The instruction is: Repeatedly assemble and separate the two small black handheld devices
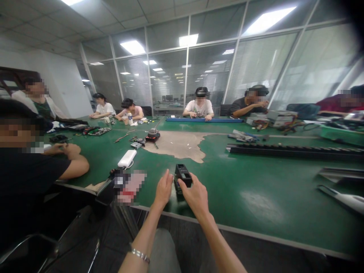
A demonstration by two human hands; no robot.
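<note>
A small black box-shaped device [181, 170] with rectangular recesses in its top is upright near the front of the green table [227, 189]. My right hand [196, 195] grips its right side, thumb on the near face and fingers round the far edge. At its left side, my left hand [164, 189] has its fingers stretched out, close to the device; I cannot tell whether they touch it. Green showing on the device's lower near side may be a circuit board, but it is partly hidden by my right thumb.
A white power strip [127, 158] and a blurred-out packet [132, 187] lie to the left. Loose parts [152, 134] sit on a torn tan patch [176, 146]. Long black rails [284, 151] lie right. A co-worker [25, 182] sits close on the left; several others sit round the table.
</note>
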